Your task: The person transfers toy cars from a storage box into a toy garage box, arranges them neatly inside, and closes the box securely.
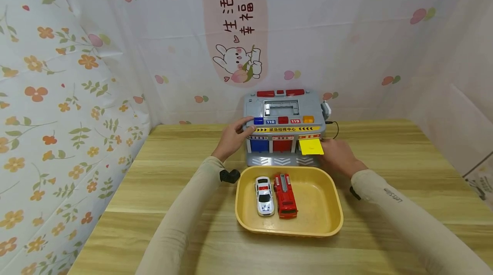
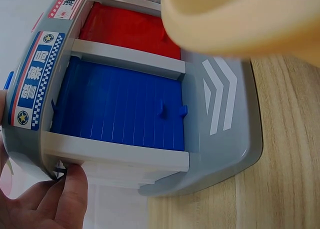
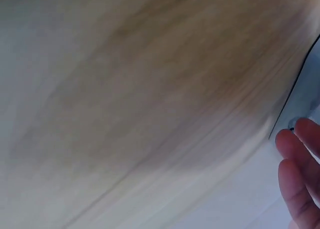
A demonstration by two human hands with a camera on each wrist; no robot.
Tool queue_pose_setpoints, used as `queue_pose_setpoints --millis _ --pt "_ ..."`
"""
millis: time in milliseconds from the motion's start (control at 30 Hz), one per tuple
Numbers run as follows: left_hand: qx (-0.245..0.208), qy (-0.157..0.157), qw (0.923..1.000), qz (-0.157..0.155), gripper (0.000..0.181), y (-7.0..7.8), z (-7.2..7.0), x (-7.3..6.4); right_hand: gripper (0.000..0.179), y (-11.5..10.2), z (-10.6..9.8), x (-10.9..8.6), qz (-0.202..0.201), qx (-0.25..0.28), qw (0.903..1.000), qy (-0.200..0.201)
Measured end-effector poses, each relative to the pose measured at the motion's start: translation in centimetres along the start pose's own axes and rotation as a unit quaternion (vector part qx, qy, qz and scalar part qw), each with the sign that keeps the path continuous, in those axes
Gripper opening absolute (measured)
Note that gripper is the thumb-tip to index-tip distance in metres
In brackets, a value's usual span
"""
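A grey toy emergency station [image 1: 283, 108] stands at the back of the table, with blue, red and yellow garage doors. The left hand [image 1: 233, 138] grips its left edge, thumb at the front; in the left wrist view the fingers [image 2: 70, 194] curl at the side by the blue door [image 2: 120, 104]. The red door [image 1: 282, 144] and blue door hang down, while the yellow door [image 1: 311, 146] sticks out, raised. Beside that door, the right hand [image 1: 339, 155] is at the station's right side. Its relaxed fingers [image 3: 295, 184] show near the grey side in the right wrist view; its thumb is hidden.
A yellow tray [image 1: 316, 228] stands in front of the station, holding a white police car [image 1: 264, 198] and a red fire truck [image 1: 286, 198]. A black cable [image 1: 337, 129] runs from the station's right side. Patterned cloth [image 1: 165, 52] hangs behind the wooden table [image 1: 377, 151].
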State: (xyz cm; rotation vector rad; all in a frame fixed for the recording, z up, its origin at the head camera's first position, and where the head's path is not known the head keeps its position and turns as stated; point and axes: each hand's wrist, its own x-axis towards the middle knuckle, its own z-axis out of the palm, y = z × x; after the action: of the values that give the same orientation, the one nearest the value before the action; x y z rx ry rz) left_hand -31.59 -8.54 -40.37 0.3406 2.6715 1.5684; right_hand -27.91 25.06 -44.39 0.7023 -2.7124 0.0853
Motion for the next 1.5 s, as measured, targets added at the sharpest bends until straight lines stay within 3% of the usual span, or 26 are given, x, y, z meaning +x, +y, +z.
queue_pose_setpoints --millis 400,533,667,833,1033,1167,1267,1500 --pt "-0.004 -0.002 1.0 -0.001 0.045 0.0 0.0 -0.1 0.021 0.8 -1.3 -1.5 -0.02 0.04 0.9986 -0.027" --pt "-0.005 -0.003 1.0 -0.001 0.045 0.0 0.1 0.0 0.015 1.3 -1.8 -2.3 -0.035 0.063 0.9969 -0.034" --pt "-0.005 -0.004 1.0 -0.003 0.046 0.0 0.1 0.0 0.014 1.6 -2.5 -3.2 -0.047 0.085 0.9953 0.002" --pt "-0.008 -0.004 1.0 -0.001 0.046 0.0 0.1 0.0 0.017 1.4 -4.2 -3.4 -0.028 0.116 0.992 0.042" --pt "-0.001 -0.01 0.9999 0.001 0.047 0.0 -0.1 0.0 0.013 1.2 -6.2 -2.3 -0.02 0.147 0.9843 0.095" --pt "0.005 -0.015 0.9999 -0.001 0.047 0.2 -0.3 -0.1 0.024 0.7 -7.0 -1.0 -0.03 0.148 0.9823 0.111" --pt "0.008 -0.02 0.9998 -0.005 0.047 0.4 -0.5 -0.1 0.041 0.3 -7.4 -0.1 -0.027 0.142 0.9846 0.098" --pt "0.007 -0.029 0.9995 -0.01 0.047 0.9 -0.6 -0.2 0.071 -0.5 -7.3 1.4 0.004 0.147 0.9889 0.021"
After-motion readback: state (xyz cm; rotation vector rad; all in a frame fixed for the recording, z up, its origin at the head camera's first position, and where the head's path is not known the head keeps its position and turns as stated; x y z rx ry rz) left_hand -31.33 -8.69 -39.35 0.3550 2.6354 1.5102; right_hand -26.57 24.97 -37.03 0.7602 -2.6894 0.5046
